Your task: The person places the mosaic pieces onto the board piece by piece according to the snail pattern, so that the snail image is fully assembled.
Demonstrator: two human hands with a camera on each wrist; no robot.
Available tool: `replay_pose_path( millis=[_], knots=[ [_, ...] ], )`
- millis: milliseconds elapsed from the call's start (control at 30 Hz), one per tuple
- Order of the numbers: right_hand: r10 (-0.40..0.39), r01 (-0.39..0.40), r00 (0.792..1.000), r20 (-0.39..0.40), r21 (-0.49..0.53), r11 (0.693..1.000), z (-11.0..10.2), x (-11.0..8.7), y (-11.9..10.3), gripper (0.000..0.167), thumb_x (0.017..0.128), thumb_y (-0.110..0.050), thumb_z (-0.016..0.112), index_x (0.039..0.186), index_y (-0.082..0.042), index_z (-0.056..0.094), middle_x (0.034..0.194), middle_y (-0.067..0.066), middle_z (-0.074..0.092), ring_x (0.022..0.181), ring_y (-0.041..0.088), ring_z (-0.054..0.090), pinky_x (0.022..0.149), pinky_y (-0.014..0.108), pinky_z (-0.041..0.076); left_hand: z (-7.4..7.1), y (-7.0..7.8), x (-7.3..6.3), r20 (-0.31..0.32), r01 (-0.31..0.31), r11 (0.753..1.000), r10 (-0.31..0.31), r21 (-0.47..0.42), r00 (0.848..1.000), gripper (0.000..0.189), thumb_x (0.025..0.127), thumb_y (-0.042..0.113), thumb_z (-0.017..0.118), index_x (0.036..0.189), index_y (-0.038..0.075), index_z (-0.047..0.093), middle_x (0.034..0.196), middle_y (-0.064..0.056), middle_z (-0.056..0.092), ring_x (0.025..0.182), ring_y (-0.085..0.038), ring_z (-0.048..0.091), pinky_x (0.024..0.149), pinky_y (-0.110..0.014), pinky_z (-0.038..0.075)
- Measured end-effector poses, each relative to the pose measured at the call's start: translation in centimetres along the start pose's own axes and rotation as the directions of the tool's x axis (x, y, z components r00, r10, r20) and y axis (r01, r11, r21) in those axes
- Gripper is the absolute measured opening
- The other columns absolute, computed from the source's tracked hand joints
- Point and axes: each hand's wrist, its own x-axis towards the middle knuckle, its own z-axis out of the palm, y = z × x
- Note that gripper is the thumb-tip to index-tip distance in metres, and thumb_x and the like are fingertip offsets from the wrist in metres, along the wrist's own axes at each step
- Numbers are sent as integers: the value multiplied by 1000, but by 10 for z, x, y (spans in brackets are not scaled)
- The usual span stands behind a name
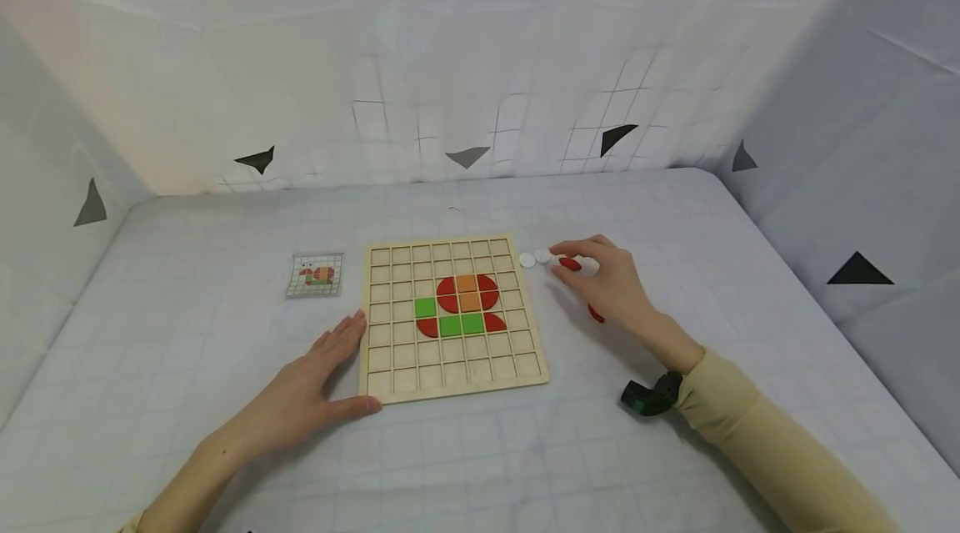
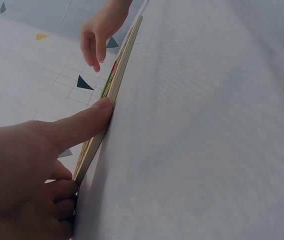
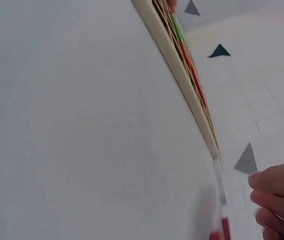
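Observation:
A wooden grid board (image 1: 386,358) lies flat on the table with red, green and orange pieces set in its middle. My left hand (image 1: 303,391) is spread at the board's near left corner, fingertips touching the left side and thumb (image 2: 84,125) resting on the near edge. Right of the board, my right hand (image 1: 611,283) hovers with bent fingers over loose pieces; no piece shows held between its fingers. A red piece (image 1: 570,263) shows in the gap between its thumb and forefinger. White round pieces (image 1: 527,260) lie beside the board's far right corner.
Left of the board lies a small picture card (image 1: 315,275) with a coloured figure on a grid. Another red piece (image 1: 596,314) is partly hidden under the right hand. A dark device (image 1: 651,396) is strapped to the right wrist. White sheeting walls surround the table.

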Motion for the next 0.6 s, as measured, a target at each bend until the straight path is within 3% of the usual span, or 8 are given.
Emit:
replay_pose_path(
  millis=[333,600],
  knots=[
    [104,-104,995,-4,18,994,-11,-14,24,30,88,-11,77,117,-12,73,110,8,71,100,23,60,80,31,46,-1,2,1,6,7,1000,-7,1,1000,111,79,64,74,162,20,15,168,-3,16,153,-37,18,120,-60,22],
    [88,-88,996,9,19,996,-6,-16,31,28,87,-13,78,115,-12,74,106,5,72,100,21,64,82,32,50,0,1,-1,7,9,1000,-9,-2,1000,111,78,65,73,162,21,15,168,-1,15,152,-38,18,120,-60,21]
  ],
)
